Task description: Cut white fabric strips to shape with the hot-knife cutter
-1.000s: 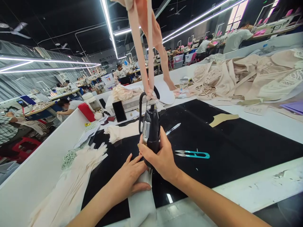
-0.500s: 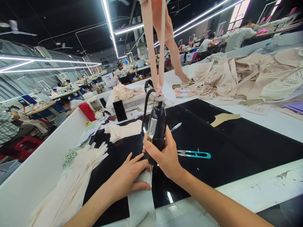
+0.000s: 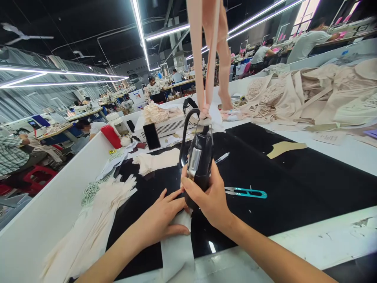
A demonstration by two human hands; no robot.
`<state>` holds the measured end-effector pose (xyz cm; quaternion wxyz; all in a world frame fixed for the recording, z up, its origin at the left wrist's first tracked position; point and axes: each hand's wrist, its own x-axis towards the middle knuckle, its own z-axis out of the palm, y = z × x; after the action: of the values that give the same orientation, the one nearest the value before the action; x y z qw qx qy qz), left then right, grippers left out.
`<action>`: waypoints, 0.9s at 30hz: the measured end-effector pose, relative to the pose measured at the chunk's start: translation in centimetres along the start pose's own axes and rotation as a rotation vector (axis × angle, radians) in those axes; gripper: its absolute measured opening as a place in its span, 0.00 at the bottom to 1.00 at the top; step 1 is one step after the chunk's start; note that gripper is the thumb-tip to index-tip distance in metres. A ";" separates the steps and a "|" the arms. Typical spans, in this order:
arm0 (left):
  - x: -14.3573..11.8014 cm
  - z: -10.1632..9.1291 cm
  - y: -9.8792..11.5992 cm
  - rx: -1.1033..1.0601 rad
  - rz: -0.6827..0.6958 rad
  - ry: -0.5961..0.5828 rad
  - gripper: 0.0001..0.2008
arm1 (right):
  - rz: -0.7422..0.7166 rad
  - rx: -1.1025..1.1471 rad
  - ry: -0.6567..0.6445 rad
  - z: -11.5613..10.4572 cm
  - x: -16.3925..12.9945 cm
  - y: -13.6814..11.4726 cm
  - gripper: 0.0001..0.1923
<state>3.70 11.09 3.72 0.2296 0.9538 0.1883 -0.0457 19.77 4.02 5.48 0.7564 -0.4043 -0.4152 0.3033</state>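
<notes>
Garment factory floor, long LED strip lights overhead, sewing stations with other workers at the back. Work surface is a white table with a glossy black mat laid on it.

A black handheld electric cutter is held upright by the right hand, fingers wrapped fully around the lower body. Its top is tied to beige elastic straps hanging from above; a black cable loops off beside the top.

The left hand is laid flat, fingers spread, pressing a white fabric strip onto the mat. The strip runs from the cutter's base toward the near table edge, under the left palm and directly below the right hand. Cutter tip is hidden by the hands, so contact with the strip cannot be told.

Teal thread snips lie on the mat just right of the right hand. A stack of cream cut pieces sits left of the left forearm. A beige pattern piece lies further back right. Heaped beige lace garments are at far right. A black phone is propped against a white unit at the back.
</notes>
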 end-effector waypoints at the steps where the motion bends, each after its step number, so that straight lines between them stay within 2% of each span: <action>1: 0.0 0.0 0.0 0.003 0.003 0.005 0.23 | 0.003 0.010 -0.006 0.0 -0.1 0.0 0.14; 6: 0.0 0.2 0.0 0.031 0.021 0.040 0.32 | 0.002 -0.023 -0.009 0.0 -0.6 0.3 0.13; 12: 0.0 0.1 0.0 0.031 0.037 0.051 0.33 | 0.013 0.010 -0.009 0.0 -0.9 -0.2 0.14; 19: 0.0 0.2 0.0 -0.004 0.040 0.063 0.45 | 0.012 -0.023 -0.034 -0.2 -1.6 -0.1 0.12; 24: 0.1 0.4 -0.4 0.072 0.083 0.096 0.41 | 0.006 -0.040 -0.026 -0.2 -1.6 0.0 0.11; 27: -0.9 0.9 0.1 0.136 0.089 0.221 0.31 | 0.014 -0.039 -0.032 -0.4 -1.6 0.0 0.13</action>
<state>2.86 10.26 3.08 0.1442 0.9737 0.1667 0.0575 19.38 2.60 4.73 0.7394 -0.4170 -0.4305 0.3066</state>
